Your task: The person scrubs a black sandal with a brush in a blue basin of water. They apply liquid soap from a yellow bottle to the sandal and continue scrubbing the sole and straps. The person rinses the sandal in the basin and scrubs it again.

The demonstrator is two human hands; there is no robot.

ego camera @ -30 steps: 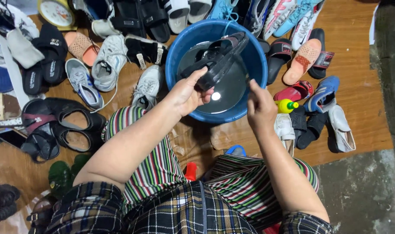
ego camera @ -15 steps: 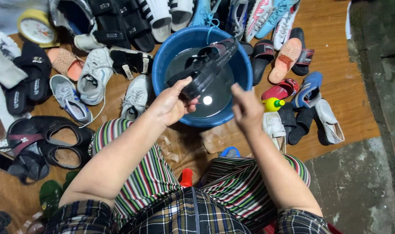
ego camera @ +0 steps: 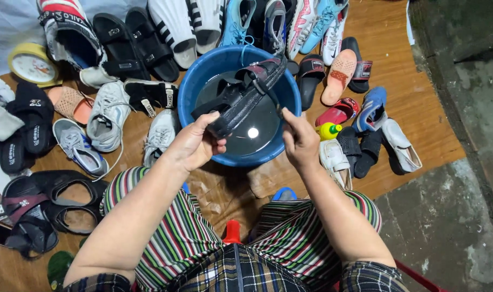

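1. Both hands hold one dark sandal (ego camera: 241,100) over a blue basin (ego camera: 203,73): the left hand (ego camera: 195,146) is closed around its heel end, and the right hand (ego camera: 299,139) pinches a thin dark strap that hangs from its far end.
2. Labels and printed marks: a black slide (ego camera: 149,97) left of the basin carries small pale tags on its band; a red, white and dark shoe (ego camera: 68,30) at top left has lettering along its collar; black slippers (ego camera: 30,135) at the left edge bear white marks.
3. A round clock (ego camera: 32,64) with a yellow rim lies at the upper left, and a small yellow bottle with a green cap (ego camera: 328,130) sits just right of the basin.
4. The sandal is black with a textured sole edge and several straps, tilted, its toe end raised over the far rim.
5. The basin holds dark water with a bright reflection and stands on a wooden floor (ego camera: 408,75) among many shoes, just ahead of the person's striped knees (ego camera: 176,227).
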